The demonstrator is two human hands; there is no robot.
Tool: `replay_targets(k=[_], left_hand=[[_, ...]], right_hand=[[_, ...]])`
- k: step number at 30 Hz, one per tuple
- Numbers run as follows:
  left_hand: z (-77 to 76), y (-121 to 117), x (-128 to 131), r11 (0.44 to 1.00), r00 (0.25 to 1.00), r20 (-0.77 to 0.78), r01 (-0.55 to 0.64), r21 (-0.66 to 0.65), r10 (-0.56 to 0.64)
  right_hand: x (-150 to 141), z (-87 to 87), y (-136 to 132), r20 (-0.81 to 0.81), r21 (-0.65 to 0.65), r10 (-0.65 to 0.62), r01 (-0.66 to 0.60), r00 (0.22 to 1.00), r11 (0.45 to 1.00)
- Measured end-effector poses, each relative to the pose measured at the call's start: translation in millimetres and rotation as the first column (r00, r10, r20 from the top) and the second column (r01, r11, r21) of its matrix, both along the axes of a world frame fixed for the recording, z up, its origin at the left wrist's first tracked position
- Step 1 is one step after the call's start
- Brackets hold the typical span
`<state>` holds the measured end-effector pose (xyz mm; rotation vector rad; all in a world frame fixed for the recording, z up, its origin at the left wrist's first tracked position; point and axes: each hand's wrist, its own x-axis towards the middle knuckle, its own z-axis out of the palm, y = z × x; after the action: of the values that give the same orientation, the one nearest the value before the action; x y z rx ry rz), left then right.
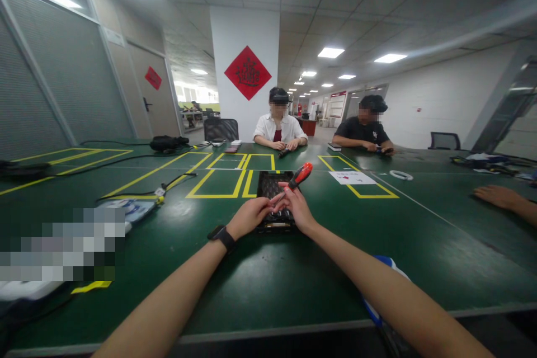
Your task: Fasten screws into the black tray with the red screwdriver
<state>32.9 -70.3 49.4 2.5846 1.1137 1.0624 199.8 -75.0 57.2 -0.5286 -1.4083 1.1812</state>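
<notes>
A screwdriver (301, 175) with a red and black handle slants up and to the right from my right hand (298, 211), whose fingers are closed around its lower part. Beside it, my left hand (250, 216) wears a black watch at the wrist. Its fingertips pinch together by the right hand's fingers, and whatever lies between them is hidden. Both hands are above an open black tool case (274, 180) with a moulded, compartmented inside. My hands cover much of the case, and the screwdriver's tip cannot be made out.
Yellow tape outlines (216, 196) mark the green table (260, 285). A paper sheet (352, 178) and a white ring (401, 175) lie to the right. Cables and a plastic bag (136, 210) are at left. Two people sit opposite; another person's hand (497, 196) rests at right.
</notes>
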Motion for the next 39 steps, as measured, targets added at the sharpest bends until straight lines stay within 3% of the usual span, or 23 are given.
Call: replay_targets(k=[9,17,28,39], left_hand=[[-1.8,-0.3,1.7,0.996,0.996,0.009,-0.086,-0.018,0.086],[2.6,-3.5,0.9,0.997,1.0,-0.013,0.025,-0.073,-0.026],[0.8,-2.2,3.9,0.999,0.997,0.061,-0.051,-0.007,0.052],[2.0,0.0,0.4,0.999,0.999,-0.004,0.038,0.009,-0.038]], right_hand=[[0.5,-2.1,1.8,0.001,-0.023,-0.006,0.006,1.0,1.0],[1.2,-1.5,2.1,-0.006,-0.031,-0.003,0.003,1.0,1.0],[0.0,-2.3,1.5,-0.002,-0.006,-0.024,0.024,1.0,1.0],[0.6,-2.1,2.8,0.005,-0.025,-0.01,0.01,1.0,1.0]])
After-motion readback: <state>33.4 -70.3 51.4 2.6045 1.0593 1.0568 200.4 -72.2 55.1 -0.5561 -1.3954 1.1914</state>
